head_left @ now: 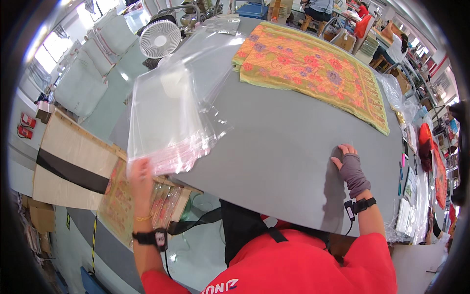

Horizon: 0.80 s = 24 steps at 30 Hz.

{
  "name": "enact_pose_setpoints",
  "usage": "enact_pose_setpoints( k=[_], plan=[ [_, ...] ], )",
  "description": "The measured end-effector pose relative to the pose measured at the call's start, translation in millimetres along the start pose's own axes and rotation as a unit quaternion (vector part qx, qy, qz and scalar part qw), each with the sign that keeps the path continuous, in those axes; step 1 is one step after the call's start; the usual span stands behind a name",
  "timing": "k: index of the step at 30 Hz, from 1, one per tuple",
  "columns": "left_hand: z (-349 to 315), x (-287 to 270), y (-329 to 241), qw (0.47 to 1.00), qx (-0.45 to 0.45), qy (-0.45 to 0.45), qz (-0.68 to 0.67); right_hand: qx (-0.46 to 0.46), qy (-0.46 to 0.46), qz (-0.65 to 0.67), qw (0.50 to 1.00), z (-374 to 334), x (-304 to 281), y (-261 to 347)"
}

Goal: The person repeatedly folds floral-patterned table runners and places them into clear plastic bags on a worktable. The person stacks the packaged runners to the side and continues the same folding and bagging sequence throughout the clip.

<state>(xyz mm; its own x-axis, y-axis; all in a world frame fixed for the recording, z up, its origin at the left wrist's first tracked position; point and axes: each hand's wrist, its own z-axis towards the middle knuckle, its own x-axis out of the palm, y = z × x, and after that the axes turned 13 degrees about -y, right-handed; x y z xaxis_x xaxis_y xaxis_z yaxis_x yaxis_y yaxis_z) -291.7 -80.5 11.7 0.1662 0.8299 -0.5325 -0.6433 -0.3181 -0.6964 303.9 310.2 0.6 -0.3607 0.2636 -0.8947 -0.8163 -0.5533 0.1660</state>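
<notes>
My left hand (142,177) is at the near left corner of a stack of clear plastic bags (169,115) with a pinkish near edge. It is blurred, and whether its fingers pinch a bag does not show. My right hand (348,159), in a grey fingerless sleeve, rests on the grey table (279,127), thumb apart from the fingers and holding nothing. Beyond it, across the far side of the table, lies a folded yellow-green cloth (313,68) with orange and purple flowers.
A white fan (160,38) stands past the bags. Pens (401,171) and clear packaging (405,215) line the right edge. Below the table's left side are a wooden board (76,161) and packed patterned cloths (166,201). Other people sit at the far right.
</notes>
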Motion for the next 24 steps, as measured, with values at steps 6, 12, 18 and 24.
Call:
enact_pose_setpoints(
  k=[6, 12, 18, 24],
  plan=[
    [103.6, 232.1, -115.7, 0.953, -0.118, 0.214, -0.177, -0.119, 0.031, 0.017, 0.992, -19.9, -14.7, -24.8],
    [182.9, 404.1, -116.2, 0.988, -0.022, 0.151, -0.021, 0.163, 0.211, -0.082, 0.960, -206.0, -217.1, -67.1],
    [206.2, 424.3, -139.2, 0.956, -0.086, 0.262, -0.099, 0.297, 0.118, -0.317, 0.893, -209.4, -277.8, -73.0],
    [245.2, 352.3, -192.3, 0.862, -0.192, 0.267, -0.385, -0.014, -0.024, 0.082, 0.996, 33.0, -67.9, -22.6]
  ],
)
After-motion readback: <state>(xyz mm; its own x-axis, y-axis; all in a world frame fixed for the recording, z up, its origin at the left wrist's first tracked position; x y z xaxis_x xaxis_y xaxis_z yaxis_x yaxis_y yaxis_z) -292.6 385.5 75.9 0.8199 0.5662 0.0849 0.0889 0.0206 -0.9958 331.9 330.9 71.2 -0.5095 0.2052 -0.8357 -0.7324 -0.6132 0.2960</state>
